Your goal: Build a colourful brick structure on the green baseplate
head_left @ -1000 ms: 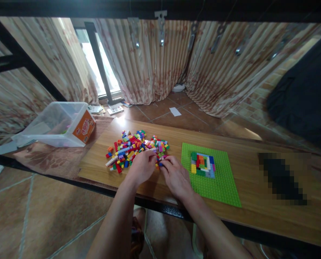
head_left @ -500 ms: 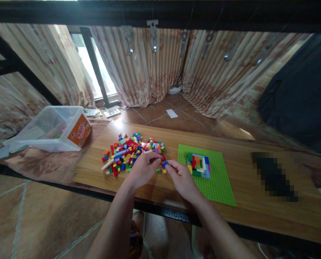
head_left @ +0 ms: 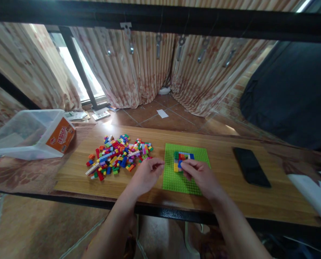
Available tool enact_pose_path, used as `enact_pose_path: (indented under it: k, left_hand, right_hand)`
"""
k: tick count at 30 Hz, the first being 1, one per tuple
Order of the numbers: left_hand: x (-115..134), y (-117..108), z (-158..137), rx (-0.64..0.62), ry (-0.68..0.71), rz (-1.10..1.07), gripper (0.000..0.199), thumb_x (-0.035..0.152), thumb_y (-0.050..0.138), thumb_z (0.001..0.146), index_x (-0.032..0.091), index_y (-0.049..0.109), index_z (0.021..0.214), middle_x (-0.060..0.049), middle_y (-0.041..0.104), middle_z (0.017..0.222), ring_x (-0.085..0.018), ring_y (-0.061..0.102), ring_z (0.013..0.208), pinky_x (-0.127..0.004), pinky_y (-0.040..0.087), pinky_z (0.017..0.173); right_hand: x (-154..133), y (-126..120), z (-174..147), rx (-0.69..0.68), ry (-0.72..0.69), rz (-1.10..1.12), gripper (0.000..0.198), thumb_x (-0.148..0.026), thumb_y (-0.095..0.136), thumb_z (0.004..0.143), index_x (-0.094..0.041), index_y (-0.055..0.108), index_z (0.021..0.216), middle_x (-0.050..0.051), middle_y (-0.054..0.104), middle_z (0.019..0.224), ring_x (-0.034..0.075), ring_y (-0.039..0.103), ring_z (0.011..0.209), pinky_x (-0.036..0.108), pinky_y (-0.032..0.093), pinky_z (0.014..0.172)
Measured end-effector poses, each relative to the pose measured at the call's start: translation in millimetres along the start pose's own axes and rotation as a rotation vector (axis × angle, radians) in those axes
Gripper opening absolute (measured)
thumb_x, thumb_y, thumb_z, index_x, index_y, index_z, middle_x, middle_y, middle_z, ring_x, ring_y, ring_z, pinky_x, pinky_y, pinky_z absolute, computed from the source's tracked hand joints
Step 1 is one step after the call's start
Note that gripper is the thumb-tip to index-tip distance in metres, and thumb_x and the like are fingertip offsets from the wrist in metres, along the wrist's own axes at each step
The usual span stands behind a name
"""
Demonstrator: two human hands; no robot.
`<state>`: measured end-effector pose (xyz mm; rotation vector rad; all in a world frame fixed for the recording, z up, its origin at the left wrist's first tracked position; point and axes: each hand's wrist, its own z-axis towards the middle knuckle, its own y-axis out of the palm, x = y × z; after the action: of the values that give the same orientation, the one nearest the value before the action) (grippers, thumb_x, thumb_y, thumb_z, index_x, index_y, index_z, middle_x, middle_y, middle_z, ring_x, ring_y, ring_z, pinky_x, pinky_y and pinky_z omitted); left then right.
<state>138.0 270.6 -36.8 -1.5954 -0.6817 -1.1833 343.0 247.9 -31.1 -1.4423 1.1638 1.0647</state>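
Blue brick [head_left: 179, 164] pinched in right hand [head_left: 200, 176], now at left part of brick structure [head_left: 181, 157] on green baseplate [head_left: 173, 186]; half-second earlier, near brick pile [head_left: 117, 155]. Left hand [head_left: 147, 177], fingers bent together, shifted from pile to baseplate's left edge; cannot tell whether grasping anything. Pile left on worktop [head_left: 149, 134].

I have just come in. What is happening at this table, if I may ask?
A person's right hand holds a blue piece at the multicoloured brick build on a green baseplate. The left hand is pinched near the baseplate's left edge; I cannot tell whether it holds anything. A pile of loose bricks lies to the left, a dark phone to the right.
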Motion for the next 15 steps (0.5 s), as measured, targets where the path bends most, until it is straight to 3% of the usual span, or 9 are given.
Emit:
enact_pose_path:
  k: [4, 7, 10, 15]
  left_hand:
    - [2, 19, 1, 0.024, -0.065, 0.075, 0.027, 0.025, 0.052, 0.084, 0.012, 0.070, 0.098, -0.003, 0.065, 0.073, -0.015, 0.057, 0.067, -0.024, 0.041, 0.062]
    - [3, 30, 1, 0.001, -0.089, 0.115, 0.036, 0.027, 0.051, 0.085, 0.010, 0.066, 0.113, -0.001, 0.061, 0.067, -0.014, 0.054, 0.060, -0.024, 0.039, 0.058]
    - [5, 37, 2, -0.050, -0.073, 0.131, 0.043, 0.029, 0.049, 0.086, 0.009, 0.061, 0.123, 0.000, 0.058, 0.064, -0.013, 0.051, 0.057, -0.024, 0.036, 0.055]
    - [10, 42, 3, -0.106, -0.074, 0.153, 0.040, 0.028, 0.049, 0.086, 0.009, 0.062, 0.119, 0.003, 0.054, 0.059, -0.012, 0.047, 0.053, -0.023, 0.033, 0.054]
  right_hand:
    - [7, -41, 0, 0.140, 0.133, -0.055, 0.037, -0.054, 0.068, 0.068, -0.017, 0.066, 0.065, 0.000, 0.058, 0.059, 0.009, 0.042, 0.050, 0.024, 0.030, 0.048]
    - [14, -59, -1, 0.164, 0.170, -0.228, 0.035, -0.051, 0.066, 0.067, -0.016, 0.067, 0.063, 0.001, 0.060, 0.058, 0.011, 0.045, 0.051, 0.026, 0.031, 0.049]
    - [22, -64, -1, 0.121, 0.157, -0.408, 0.035, -0.049, 0.060, 0.071, -0.017, 0.066, 0.059, 0.001, 0.058, 0.053, 0.012, 0.047, 0.051, 0.027, 0.032, 0.051]
    - [29, -62, 3, 0.103, 0.162, -0.554, 0.035, -0.045, 0.056, 0.075, -0.016, 0.068, 0.061, 0.004, 0.064, 0.058, 0.015, 0.054, 0.056, 0.027, 0.036, 0.054]
